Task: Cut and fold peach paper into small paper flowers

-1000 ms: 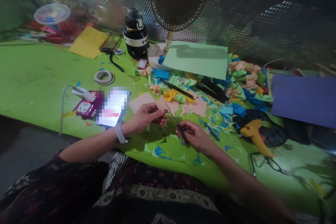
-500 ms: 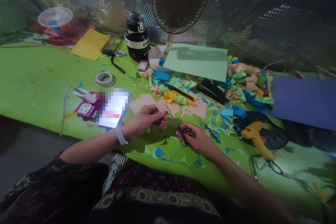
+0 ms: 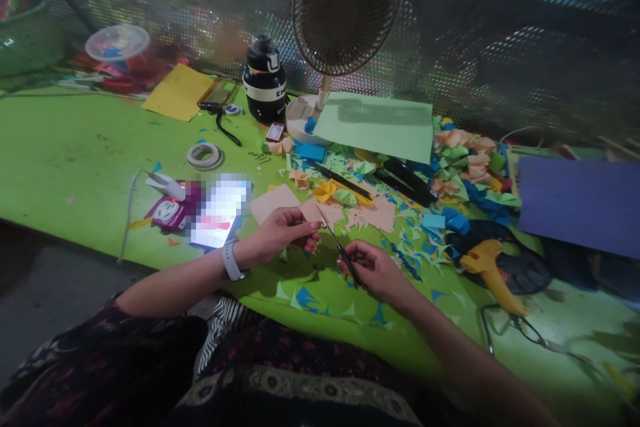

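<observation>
The green worktop is spread beneath both hands, with the fan stood well beyond them. A purple sheet is laid well to the right of the right hand, and a pale green sheet is set beyond that hand, overlapping the fan's base; a stapler is seen between. The scissors are gripped in the right hand, slanted away and across toward the left fingertips. The left hand is bent into a pinch; a peach piece is seen just past it, by the blades, but whether it is held or merely lies behind cannot be told. For a clean cut, the paper would best be pinched close to the blades yet clear of their path, and turned by the left hand while the scissors are kept steady. Small blue and green trimmings, strewn on the near side of both hands, are best kept out of the cut.
</observation>
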`<action>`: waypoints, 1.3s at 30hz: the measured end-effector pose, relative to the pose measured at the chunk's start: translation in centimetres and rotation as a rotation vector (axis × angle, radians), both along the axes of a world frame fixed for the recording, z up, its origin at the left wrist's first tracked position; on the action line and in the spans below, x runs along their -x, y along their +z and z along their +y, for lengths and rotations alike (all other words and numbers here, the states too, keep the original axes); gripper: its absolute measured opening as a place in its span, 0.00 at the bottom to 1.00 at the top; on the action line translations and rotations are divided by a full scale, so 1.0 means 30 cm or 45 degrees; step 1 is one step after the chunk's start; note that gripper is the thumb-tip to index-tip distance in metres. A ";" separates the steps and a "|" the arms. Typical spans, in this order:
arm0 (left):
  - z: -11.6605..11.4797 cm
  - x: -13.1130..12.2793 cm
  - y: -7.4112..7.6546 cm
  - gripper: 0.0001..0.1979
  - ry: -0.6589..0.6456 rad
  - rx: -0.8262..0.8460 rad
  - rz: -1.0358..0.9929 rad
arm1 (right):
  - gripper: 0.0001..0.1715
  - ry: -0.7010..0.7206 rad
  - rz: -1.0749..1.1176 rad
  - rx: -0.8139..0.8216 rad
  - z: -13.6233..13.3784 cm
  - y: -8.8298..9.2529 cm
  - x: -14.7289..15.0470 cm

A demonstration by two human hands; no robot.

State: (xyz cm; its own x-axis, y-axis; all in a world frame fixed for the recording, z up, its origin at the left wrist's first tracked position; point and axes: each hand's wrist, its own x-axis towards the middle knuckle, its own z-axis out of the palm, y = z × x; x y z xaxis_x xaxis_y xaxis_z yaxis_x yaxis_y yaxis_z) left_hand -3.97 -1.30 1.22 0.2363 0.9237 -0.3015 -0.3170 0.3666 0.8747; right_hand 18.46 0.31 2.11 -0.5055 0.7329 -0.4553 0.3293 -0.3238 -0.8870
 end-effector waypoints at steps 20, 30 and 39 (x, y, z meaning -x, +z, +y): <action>0.000 0.000 0.026 0.21 0.156 -0.147 0.170 | 0.30 -0.073 0.003 0.017 -0.004 -0.002 0.001; 0.001 0.000 0.011 0.21 0.138 -0.162 0.178 | 0.30 -0.085 0.010 0.035 -0.005 0.004 0.002; 0.003 0.004 0.010 0.21 0.144 -0.191 0.209 | 0.29 -0.063 -0.030 0.025 -0.008 0.005 0.002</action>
State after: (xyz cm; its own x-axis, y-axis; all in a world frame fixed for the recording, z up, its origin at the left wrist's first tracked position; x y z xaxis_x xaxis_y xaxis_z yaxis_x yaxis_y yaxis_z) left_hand -4.10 -1.21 1.52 0.0877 0.9788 -0.1849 -0.1980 0.1991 0.9598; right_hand 18.41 0.08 2.25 -0.4580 0.7477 -0.4808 0.3330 -0.3571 -0.8727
